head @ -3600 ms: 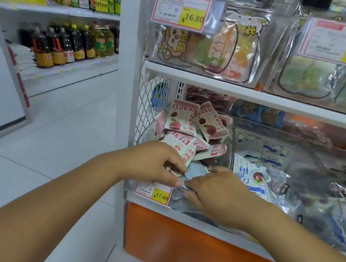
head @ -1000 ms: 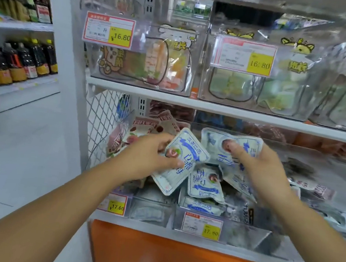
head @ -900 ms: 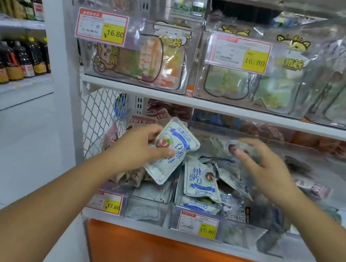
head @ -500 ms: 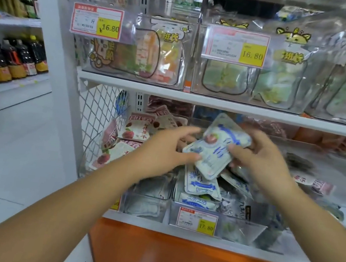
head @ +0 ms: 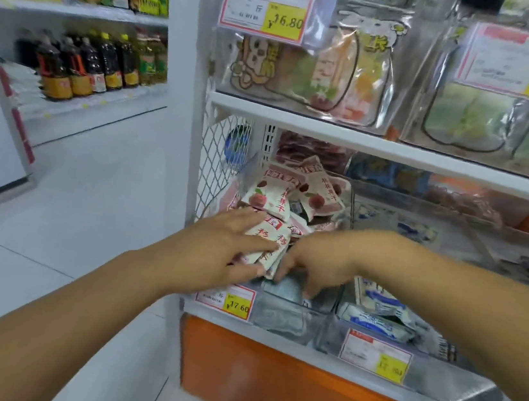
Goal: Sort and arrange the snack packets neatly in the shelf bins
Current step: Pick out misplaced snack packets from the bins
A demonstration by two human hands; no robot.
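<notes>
- Down at the left end of the lower shelf [head: 271, 339], a clear left bin [head: 277, 320] holds a heap of red-and-white packets [head: 277, 195]. Some lean upright at the back and others lie flat.
- The left hand [head: 216, 248] reaches into that bin from the left and pinches a stack [head: 270, 238] of the same packets, fingers laid fairly straight across the top, thumb underneath.
- The right hand [head: 319, 258] comes in from the right, fingers pointing down into the front of the left bin, just beside the stack. Motion blur hides them, so I cannot tell whether they hold anything.
- Below those fingers a grey packet [head: 285, 289] lies flat against the bin's front wall.
- Just beside it, the right bin [head: 428, 380] holds blue-and-white packets [head: 375, 319] lying flat.
- A price tag [head: 236, 302] reading 17.60 sits on the left bin's front.
- Wire mesh [head: 221, 161] closes the shelf's left side, and an orange panel [head: 298, 390] runs underneath.
- The upper shelf [head: 365, 143] carries large clear pouches [head: 307, 71].
- Across the aisle to the left, dark bottles [head: 85, 65] stand on another shelf.
</notes>
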